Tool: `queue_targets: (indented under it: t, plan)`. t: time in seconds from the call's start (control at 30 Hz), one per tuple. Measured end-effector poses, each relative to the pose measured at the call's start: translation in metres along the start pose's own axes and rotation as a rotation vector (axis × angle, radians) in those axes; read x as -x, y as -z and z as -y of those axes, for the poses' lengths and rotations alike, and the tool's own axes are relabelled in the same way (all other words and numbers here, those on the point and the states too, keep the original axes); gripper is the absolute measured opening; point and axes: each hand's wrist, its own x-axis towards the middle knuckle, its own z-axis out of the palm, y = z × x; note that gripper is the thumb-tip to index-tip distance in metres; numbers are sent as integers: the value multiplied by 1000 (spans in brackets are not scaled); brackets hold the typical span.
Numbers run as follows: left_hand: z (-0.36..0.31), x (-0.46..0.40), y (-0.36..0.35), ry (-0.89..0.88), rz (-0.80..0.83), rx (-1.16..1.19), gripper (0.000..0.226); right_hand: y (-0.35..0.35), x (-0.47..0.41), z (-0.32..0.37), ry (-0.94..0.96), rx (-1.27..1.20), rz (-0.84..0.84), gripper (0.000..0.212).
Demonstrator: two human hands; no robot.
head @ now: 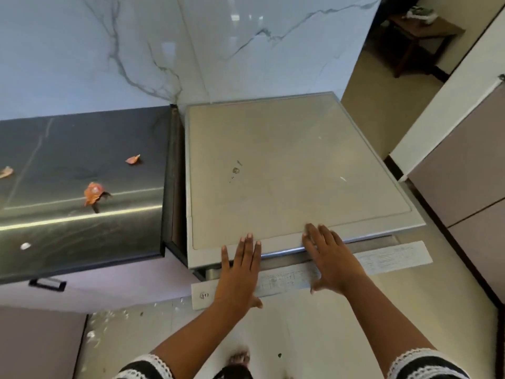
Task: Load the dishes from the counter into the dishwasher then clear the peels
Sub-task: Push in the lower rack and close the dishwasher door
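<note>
Two hands at the dishwasher front — peels on the counter.
Left hand (pixel 237 272) and right hand (pixel 332 262) lay flat with straight fingers at the front edge of the dishwasher (pixel 287 165), over the top of its door (pixel 393 257); neither grip held anything. Three orange peels — one large (pixel 93 193), one small (pixel 133 159), one at the frame's left edge (pixel 6 172) — lay well apart on the dark counter (pixel 68 143) beside the machine.

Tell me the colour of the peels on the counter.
Orange, shown in the head view: peels on the dark counter.
</note>
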Motion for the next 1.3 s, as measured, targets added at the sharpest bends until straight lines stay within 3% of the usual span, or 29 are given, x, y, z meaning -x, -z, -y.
queue_targets:
  t: [0.3,0.4,0.57,0.7,0.8,0.93,1.07,1.2,1.3]
  plan:
    - [-2,-3,0,53,-3,-57,156,3,-10,-7,107,98,-42,105]
    - [-3,-7,1,101,24,-31,142,6,-16,-8,114,150,-94,92]
    - [-6,-17,25,85,33,-91,94,10,-40,-16,118,127,-116,91]
    - [-7,-23,26,104,19,-166,98,11,-52,-16,185,106,-99,74]
    - [-2,-30,5,100,-65,-191,89,2,-56,-17,181,88,-123,69]
    - [-5,-31,0,79,-104,-210,79,-4,-61,-18,202,67,-140,72]
    - [-6,-32,-6,59,-176,-258,55,-2,-60,-17,193,48,-144,77]
    - [-6,-30,2,58,-144,-258,60,0,-59,-17,195,49,-172,79]
    - [-5,-28,9,94,-100,-166,85,-2,-56,-15,178,79,-194,68]
